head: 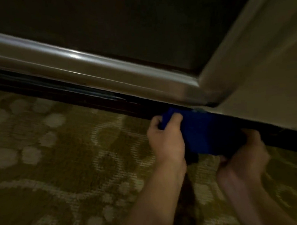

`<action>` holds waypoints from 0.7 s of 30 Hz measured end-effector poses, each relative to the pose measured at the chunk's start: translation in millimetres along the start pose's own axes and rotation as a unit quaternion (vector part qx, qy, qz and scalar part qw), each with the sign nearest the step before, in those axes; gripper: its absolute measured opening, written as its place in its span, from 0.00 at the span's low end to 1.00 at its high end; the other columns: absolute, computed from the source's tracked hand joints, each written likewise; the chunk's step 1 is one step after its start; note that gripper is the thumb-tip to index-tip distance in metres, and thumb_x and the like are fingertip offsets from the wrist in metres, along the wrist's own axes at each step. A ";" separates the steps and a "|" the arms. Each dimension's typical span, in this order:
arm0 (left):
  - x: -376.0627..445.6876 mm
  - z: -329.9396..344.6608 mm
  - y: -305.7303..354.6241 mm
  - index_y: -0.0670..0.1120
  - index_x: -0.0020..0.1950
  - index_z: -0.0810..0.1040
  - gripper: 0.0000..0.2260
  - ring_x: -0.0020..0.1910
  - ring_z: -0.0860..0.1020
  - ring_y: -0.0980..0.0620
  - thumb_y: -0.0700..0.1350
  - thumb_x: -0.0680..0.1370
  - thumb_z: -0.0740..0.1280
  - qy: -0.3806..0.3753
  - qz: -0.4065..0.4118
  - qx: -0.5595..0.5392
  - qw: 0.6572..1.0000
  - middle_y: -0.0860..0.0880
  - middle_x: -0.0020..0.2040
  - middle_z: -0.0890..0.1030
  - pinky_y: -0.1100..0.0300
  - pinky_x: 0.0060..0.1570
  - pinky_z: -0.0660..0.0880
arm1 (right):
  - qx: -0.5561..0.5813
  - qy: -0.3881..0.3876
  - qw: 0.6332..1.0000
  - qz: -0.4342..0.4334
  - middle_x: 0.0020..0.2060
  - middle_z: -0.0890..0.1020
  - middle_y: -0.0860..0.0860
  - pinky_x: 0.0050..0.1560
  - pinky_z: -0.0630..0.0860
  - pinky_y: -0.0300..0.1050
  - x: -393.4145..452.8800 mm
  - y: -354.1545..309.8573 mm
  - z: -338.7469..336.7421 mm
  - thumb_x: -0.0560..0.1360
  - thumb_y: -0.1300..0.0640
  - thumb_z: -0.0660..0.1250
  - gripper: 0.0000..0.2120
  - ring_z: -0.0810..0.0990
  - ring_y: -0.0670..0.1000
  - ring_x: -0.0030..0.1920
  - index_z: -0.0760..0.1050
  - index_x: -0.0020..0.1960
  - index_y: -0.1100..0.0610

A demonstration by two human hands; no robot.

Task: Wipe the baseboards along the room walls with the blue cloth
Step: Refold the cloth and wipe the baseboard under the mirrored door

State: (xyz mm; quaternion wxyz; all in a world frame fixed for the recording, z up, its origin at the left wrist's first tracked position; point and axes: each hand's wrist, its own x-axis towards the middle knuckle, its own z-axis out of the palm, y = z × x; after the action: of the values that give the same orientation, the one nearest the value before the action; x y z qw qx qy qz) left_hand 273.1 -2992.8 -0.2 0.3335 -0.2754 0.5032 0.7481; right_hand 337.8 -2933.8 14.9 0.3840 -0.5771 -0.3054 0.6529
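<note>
The blue cloth (206, 132) is stretched flat against the dark baseboard (75, 96), just under the lower corner of a silver frame. My left hand (165, 136) grips the cloth's bunched left end, fingers curled round it. My right hand (248, 151) holds the cloth's right end, its fingers curled over the edge; this hand is blurred. The baseboard runs from the left edge to the right edge, and the cloth hides part of it.
A silver-framed dark panel (95, 63) stands above the baseboard on the left. A pale wall (270, 68) rises on the right. Green-gold patterned carpet (62, 150) covers the floor in front of the baseboard.
</note>
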 end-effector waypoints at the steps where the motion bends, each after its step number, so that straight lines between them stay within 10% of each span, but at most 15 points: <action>1: 4.1 -7.3 6.0 0.46 0.49 0.77 0.07 0.45 0.82 0.49 0.41 0.75 0.72 0.001 0.001 -0.002 1.000 0.45 0.49 0.84 0.57 0.41 0.79 | -0.017 0.002 1.000 0.002 0.62 0.79 0.48 0.62 0.76 0.53 -5.5 2.5 4.4 0.73 0.51 0.68 0.28 0.80 0.51 0.60 0.70 0.72 0.51; 5: 36.1 -56.0 53.0 0.46 0.56 0.81 0.16 0.53 0.84 0.42 0.47 0.70 0.73 0.065 0.104 -0.028 0.992 0.45 0.52 0.86 0.42 0.56 0.80 | -0.064 -0.091 0.988 0.105 0.57 0.81 0.51 0.55 0.79 0.51 -35.4 39.0 40.4 0.78 0.57 0.66 0.16 0.81 0.50 0.54 0.68 0.64 0.50; 12: 29.9 -80.7 60.9 0.60 0.68 0.72 0.16 0.60 0.77 0.53 0.48 0.81 0.65 0.097 0.142 0.062 0.983 0.56 0.60 0.77 0.50 0.70 0.70 | -0.079 -0.164 0.975 0.128 0.57 0.84 0.54 0.52 0.81 0.51 -40.4 71.9 46.7 0.75 0.56 0.70 0.22 0.85 0.54 0.53 0.72 0.69 0.53; 16: 34.2 -104.5 75.3 0.58 0.60 0.75 0.12 0.57 0.80 0.51 0.44 0.80 0.68 0.064 0.086 0.007 0.994 0.53 0.57 0.80 0.50 0.66 0.74 | -0.057 -0.157 0.983 0.078 0.55 0.84 0.58 0.48 0.81 0.46 -50.6 67.9 51.7 0.77 0.62 0.67 0.15 0.85 0.51 0.49 0.76 0.64 0.58; 21: 62.3 -151.0 116.5 0.48 0.65 0.78 0.14 0.56 0.84 0.47 0.44 0.79 0.67 0.092 0.179 -0.053 0.978 0.46 0.58 0.85 0.46 0.61 0.79 | -0.098 -0.253 0.939 0.212 0.55 0.84 0.55 0.57 0.81 0.55 -78.4 104.3 108.5 0.76 0.59 0.69 0.21 0.85 0.55 0.52 0.72 0.68 0.56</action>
State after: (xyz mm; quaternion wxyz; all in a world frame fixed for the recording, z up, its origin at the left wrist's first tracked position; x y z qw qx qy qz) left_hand 155.2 -3152.0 -32.0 0.1309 -0.2658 0.5326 0.7928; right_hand 218.1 -3050.0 -16.2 0.0881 -0.4787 -0.3254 0.8107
